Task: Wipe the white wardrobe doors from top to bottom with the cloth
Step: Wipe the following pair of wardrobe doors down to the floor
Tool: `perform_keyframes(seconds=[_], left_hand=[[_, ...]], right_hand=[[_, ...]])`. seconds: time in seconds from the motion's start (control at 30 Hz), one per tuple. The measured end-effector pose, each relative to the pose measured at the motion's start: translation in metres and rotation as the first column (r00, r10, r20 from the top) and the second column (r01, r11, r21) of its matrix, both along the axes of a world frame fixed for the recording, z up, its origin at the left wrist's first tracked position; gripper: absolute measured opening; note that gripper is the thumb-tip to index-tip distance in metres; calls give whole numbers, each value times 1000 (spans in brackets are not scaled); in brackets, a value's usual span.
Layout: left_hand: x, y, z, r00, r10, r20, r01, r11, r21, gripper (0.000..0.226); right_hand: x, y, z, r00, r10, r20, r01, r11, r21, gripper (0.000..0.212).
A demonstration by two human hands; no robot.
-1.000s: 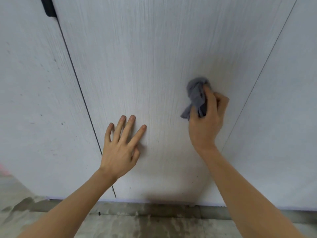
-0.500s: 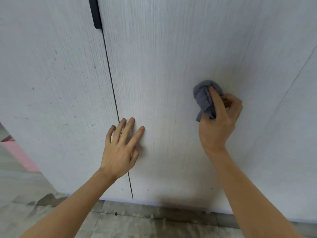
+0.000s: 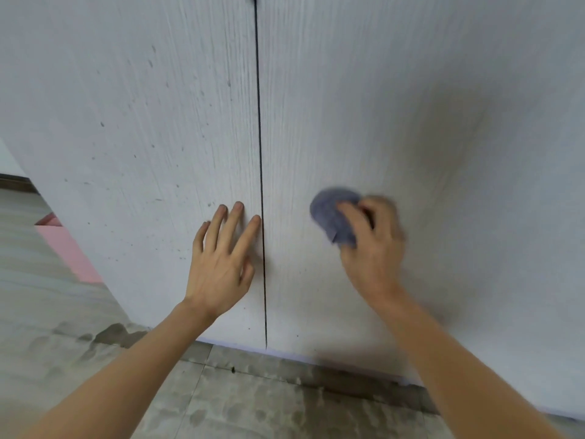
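here the right hand holds the grey cloth bunched in its curled fingers and presses it against the right-hand door of the white wardrobe, low on the panel and a little to the right of the dark vertical seam. the hand and the cloth are blurred, so i judge the wipe to be in mid-stroke, though which way it runs cannot be told from this view alone.

the left hand lies flat with its fingers spread and straight on the left-hand door, gripping nothing, its index finger just beside the seam.

the relation that matters is this: the cloth sits up and to the left of the palm that holds it, toward the seam, and the doors' long axis runs vertically, with the grain lines and the seam parallel to it. the bottom edge of the door, where it meets the grey tiled floor, is near below the cloth, so little panel is left under it in this column. the left-hand door shows many small dark specks and looks unwiped; the right hand is the only one carrying the cloth and would have to cross the seam to reach it, where the left hand stands in the path.
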State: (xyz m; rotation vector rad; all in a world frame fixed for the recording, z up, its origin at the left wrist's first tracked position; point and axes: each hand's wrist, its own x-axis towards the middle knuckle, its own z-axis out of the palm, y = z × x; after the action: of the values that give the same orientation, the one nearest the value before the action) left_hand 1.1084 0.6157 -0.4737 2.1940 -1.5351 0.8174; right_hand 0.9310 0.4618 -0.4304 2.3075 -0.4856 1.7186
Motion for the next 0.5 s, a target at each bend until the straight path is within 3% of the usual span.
perform_keyframes(seconds=[0.07, 0.13, 0.23, 0.3, 0.37, 0.43, 0.5], left_hand=[[1, 1, -11, 1000, 4, 15, -3, 1000, -6, 60], [4, -2, -16, 999, 11, 42, -10, 1000, -20, 58], [11, -3, -23, 998, -1, 67, 4, 999, -46, 57], [14, -3, -26, 996, -10, 90, 16, 997, -70, 55], [18, -2, -27, 993, -24, 118, 33, 996, -80, 54], [23, -2, -27, 989, -40, 145, 52, 995, -80, 54], [27, -1, -26, 986, -45, 159, 58, 995, -78, 54]], right_hand=[[11, 0, 30, 986, 3, 168, -3, 1000, 2, 50], [23, 2, 29, 977, 13, 212, -11, 1000, -11, 50], [37, 17, -38, 998, 41, -44, -44, 996, -83, 36], [38, 24, -85, 950, 33, -311, -76, 989, -129, 27], [38, 26, -99, 895, 48, -444, -99, 991, -92, 27], [43, 26, -83, 925, 81, -370, -114, 991, -67, 26], [50, 28, -44, 981, 84, -176, -101, 991, -91, 26]])
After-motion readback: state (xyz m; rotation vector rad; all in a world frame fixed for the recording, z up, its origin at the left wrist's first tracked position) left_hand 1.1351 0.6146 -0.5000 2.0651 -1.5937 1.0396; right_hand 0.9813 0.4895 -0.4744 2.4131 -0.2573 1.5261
